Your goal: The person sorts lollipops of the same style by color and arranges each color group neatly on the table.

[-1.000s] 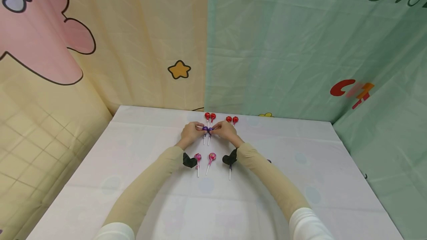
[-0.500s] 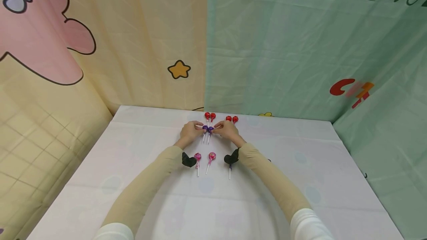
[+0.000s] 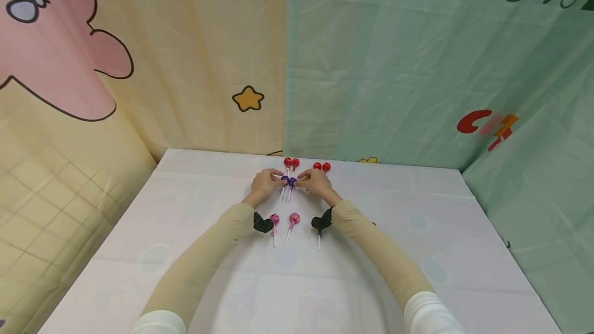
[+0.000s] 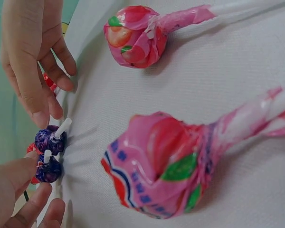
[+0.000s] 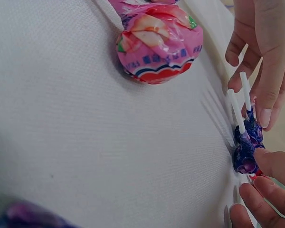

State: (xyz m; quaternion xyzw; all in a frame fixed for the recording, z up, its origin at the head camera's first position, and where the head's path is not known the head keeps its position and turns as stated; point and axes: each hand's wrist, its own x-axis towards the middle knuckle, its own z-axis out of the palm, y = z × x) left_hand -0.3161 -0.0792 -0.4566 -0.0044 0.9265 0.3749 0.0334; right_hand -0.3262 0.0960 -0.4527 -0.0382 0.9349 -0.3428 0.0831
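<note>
From my head, my left hand (image 3: pixel 266 184) and right hand (image 3: pixel 316 183) face inward, far centre, beside the left purple lollipop (image 3: pixel 285 180) and right purple lollipop (image 3: pixel 292 182). Left wrist: my left thumb (image 4: pixel 23 168) touches its lollipop, fingers spread. Right wrist: my right thumb (image 5: pixel 277 164) likewise.

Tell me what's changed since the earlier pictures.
Very little: the right hand has eased slightly rightward. No clear grip or release shows. The left hand, purple lollipops, red lollipops and pink lollipops look unmoved.
</note>
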